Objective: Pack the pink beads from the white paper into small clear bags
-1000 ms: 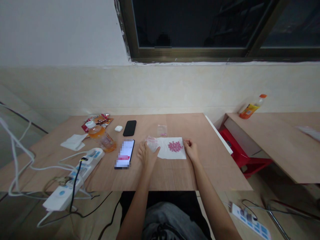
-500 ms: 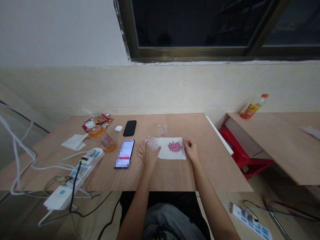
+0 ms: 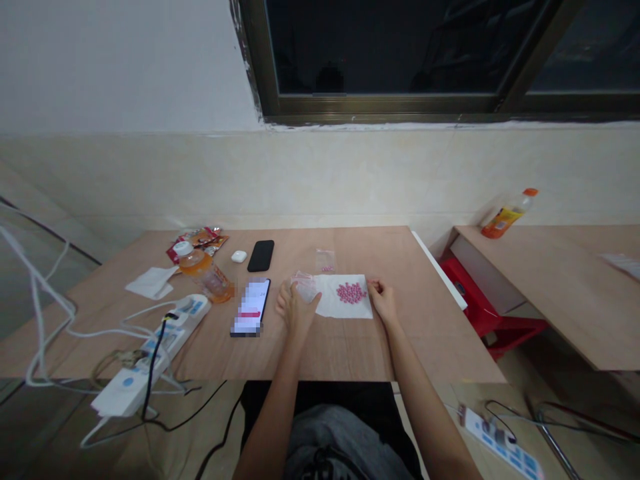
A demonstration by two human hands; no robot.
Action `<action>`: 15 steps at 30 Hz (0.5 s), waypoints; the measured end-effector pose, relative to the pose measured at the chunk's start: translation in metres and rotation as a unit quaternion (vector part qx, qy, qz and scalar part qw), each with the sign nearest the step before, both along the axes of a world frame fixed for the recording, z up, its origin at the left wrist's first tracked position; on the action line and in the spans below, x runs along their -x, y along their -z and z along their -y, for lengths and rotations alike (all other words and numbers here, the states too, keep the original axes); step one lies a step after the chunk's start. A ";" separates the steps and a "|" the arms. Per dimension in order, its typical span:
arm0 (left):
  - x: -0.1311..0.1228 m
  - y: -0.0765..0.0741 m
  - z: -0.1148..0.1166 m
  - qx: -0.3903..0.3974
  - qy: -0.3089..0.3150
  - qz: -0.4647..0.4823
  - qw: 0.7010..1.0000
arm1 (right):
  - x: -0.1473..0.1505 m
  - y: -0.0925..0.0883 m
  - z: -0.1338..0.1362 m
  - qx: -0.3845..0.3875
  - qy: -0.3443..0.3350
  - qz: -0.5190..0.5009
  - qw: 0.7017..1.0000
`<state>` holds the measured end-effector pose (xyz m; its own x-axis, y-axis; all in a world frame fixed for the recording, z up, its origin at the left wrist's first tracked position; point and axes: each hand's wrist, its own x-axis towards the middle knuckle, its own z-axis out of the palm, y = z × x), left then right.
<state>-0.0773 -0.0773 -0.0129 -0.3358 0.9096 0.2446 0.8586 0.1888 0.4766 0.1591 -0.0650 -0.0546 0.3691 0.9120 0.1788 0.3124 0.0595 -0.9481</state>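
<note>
A heap of small pink round beads (image 3: pixel 351 293) lies on a white paper sheet (image 3: pixel 346 305) on the wooden desk (image 3: pixel 415 333). My left hand (image 3: pixel 296 309) rests at the sheet's left edge, its fingers on a small clear plastic bag (image 3: pixel 303 287) that it seems to hold. My right hand (image 3: pixel 383 301) pinches the sheet's right edge beside the heap. A second small clear bag (image 3: pixel 325 261), with a little pink in it, lies just beyond the sheet, touching neither hand.
Left of my hands lie a lit phone (image 3: pixel 251 307), a black phone (image 3: pixel 261 256), a white earbud case (image 3: pixel 239 256), a bottle (image 3: pixel 204 275), tissue (image 3: pixel 153 283) and a power strip (image 3: pixel 175 333) with cables. A red stool (image 3: pixel 480 293) stands right of the desk.
My view shifts slightly. My hands, the bag and the sheet stay almost where they were.
</note>
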 end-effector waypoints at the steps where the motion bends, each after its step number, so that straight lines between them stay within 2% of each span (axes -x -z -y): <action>1: -0.002 -0.003 0.002 -0.006 0.006 0.004 1.000 | 0.000 0.000 0.000 0.002 0.001 0.000 1.000; 7: -0.024 -0.014 0.016 -0.054 0.112 0.037 0.992 | -0.001 -0.001 0.000 0.004 -0.003 -0.007 1.000; 10: -0.039 -0.010 0.022 -0.051 0.162 0.070 0.983 | 0.000 -0.003 0.002 -0.001 -0.007 0.000 1.000; 15: -0.051 0.001 0.027 -0.049 0.205 0.080 0.974 | 0.001 -0.005 0.003 0.009 0.005 0.040 0.999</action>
<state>-0.0261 -0.1041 -0.0138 0.0105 0.9501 0.3118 0.7651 -0.2084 0.6093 0.1585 -0.0684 -0.0493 0.3638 0.9116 0.1914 0.3886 0.0382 -0.9206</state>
